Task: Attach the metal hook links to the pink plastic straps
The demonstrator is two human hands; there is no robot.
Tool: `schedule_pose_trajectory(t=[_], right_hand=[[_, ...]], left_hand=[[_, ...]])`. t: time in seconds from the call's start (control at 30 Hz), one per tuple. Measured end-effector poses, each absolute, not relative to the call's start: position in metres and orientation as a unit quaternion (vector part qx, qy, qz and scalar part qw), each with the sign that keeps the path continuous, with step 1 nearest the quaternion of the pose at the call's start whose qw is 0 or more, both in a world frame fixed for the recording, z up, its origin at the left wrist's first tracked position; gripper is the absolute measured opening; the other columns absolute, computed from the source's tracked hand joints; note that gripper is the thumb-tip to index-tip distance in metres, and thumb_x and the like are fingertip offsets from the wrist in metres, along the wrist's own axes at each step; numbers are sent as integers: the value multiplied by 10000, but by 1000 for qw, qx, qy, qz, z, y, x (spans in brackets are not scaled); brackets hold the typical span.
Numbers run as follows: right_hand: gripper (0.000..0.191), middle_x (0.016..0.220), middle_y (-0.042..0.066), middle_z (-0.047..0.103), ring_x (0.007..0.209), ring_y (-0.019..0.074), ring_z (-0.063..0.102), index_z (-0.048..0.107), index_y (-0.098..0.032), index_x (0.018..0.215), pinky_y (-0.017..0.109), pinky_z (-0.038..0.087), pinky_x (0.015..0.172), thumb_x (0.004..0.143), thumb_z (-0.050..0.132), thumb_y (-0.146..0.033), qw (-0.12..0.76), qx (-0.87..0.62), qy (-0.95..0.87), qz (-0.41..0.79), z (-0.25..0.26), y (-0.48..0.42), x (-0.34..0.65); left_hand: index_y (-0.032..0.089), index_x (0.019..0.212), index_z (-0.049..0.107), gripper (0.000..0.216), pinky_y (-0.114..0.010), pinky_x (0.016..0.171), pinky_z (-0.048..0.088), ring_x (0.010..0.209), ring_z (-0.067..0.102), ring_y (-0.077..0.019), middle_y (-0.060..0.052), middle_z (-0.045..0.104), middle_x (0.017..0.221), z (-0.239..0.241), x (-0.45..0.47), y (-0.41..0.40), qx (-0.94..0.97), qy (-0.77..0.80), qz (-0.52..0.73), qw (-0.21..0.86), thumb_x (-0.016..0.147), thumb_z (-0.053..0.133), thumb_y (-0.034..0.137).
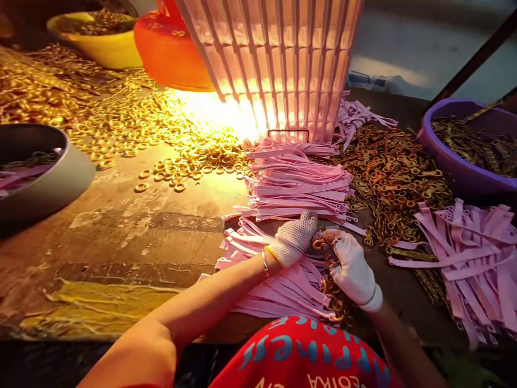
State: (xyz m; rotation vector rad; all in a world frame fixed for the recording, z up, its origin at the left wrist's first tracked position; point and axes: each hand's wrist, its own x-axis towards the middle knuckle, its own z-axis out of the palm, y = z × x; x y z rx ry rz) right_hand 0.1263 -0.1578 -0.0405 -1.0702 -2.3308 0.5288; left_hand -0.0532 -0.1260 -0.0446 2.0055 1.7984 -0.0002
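Observation:
My left hand point(297, 235), in a dotted white glove, is closed over a pile of pink straps point(278, 285). Whatever its fingers hold is hidden. Just to the right, my right hand point(353, 267), gloved in white with dark, worn fingertips, is pinched on a brass ring point(318, 244). The two hands nearly meet. More brass rings point(337, 307) lie below the right hand, by the ends of the straps. Beyond my fingers is a thick stack of pink straps point(299, 183) with small metal loops at their ends.
Loose rings point(202, 156) spread across the table's left and back. Brass clasps point(396, 172) are heaped right, near a purple basin point(464, 156) and more straps point(472, 258). A pale tub point(68, 178) stands left. An orange lamp point(173, 51) glows beside a ribbed panel point(283, 64).

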Motion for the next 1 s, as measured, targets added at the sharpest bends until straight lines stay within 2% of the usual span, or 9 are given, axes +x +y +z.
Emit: schedule_pose_trajectory(t=[0.17, 0.3, 0.43, 0.5, 0.6, 0.67, 0.73, 0.87, 1.0], right_hand=[[290, 1066, 198, 694, 1077, 312, 628, 678, -97, 990, 455, 520, 1016, 738, 534, -82, 156, -352, -916, 110, -48, -132, 111], [345, 1099, 179, 691, 1018, 299, 627, 676, -118, 968, 411, 552, 913, 664, 535, -37, 35, -378, -919, 112, -44, -137, 109], [296, 1089, 167, 700, 1032, 298, 627, 675, -148, 884, 406, 546, 922, 647, 539, -36, -41, -376, -916, 134, -36, -151, 111], [277, 1061, 157, 707, 1037, 300, 630, 678, -157, 869, 417, 540, 943, 655, 543, -46, -27, -371, -915, 156, -34, -157, 116], [411, 1112, 137, 704, 1054, 284, 633, 687, -154, 1051, 405, 542, 950, 680, 539, -57, 90, -390, -892, 210, -30, -160, 126], [520, 1173, 117, 694, 1087, 268, 628, 647, -167, 1213, 389, 535, 960, 720, 526, -53, 179, -407, -865, 233, -26, -161, 129], [574, 1198, 101, 693, 1070, 251, 635, 605, -183, 1301, 367, 532, 941, 754, 510, -36, 215, -419, -850, 237, -20, -162, 127], [521, 1087, 89, 706, 946, 236, 641, 623, -185, 1239, 329, 512, 838, 753, 536, -17, 160, -437, -870, 160, -16, -166, 112], [196, 896, 103, 664, 773, 226, 564, 642, -160, 983, 327, 431, 667, 833, 560, -64, 96, -457, -884, -9, -24, -171, 101]], left_hand=[[214, 1195, 645, 265, -352, 736, 555, 871, 738, -251, -155, 655, 1265, -47, -61, -120, 710, 655, -11, 259, 1024, 448, 260], [188, 1166, 647, 260, -362, 722, 544, 856, 726, -253, -164, 631, 1322, -56, -70, -129, 713, 640, 34, 285, 955, 494, 185], [153, 1047, 635, 204, -333, 776, 533, 880, 690, -234, -120, 708, 1032, -54, -84, -149, 680, 628, 173, 337, 879, 525, 119], [173, 969, 620, 144, -269, 662, 507, 721, 643, -174, -50, 671, 823, -44, -89, -160, 626, 621, 234, 408, 943, 482, 205], [198, 826, 559, 255, -207, 443, 348, 447, 436, -102, 48, 488, 561, -25, -92, -173, 480, 587, 296, 581, 970, 507, 401], [205, 773, 509, 319, -192, 403, 271, 398, 336, -77, 74, 417, 507, -15, -91, -179, 404, 565, 313, 648, 962, 529, 462], [204, 743, 479, 370, -182, 402, 248, 403, 304, -65, 75, 404, 497, -12, -88, -181, 367, 550, 341, 668, 963, 534, 496], [197, 718, 480, 437, -177, 405, 248, 412, 315, -63, 67, 421, 487, -16, -82, -183, 366, 528, 357, 678, 954, 547, 559], [199, 711, 491, 423, -192, 417, 278, 412, 353, -79, 58, 449, 486, -19, -80, -183, 385, 549, 346, 656, 966, 527, 536]])
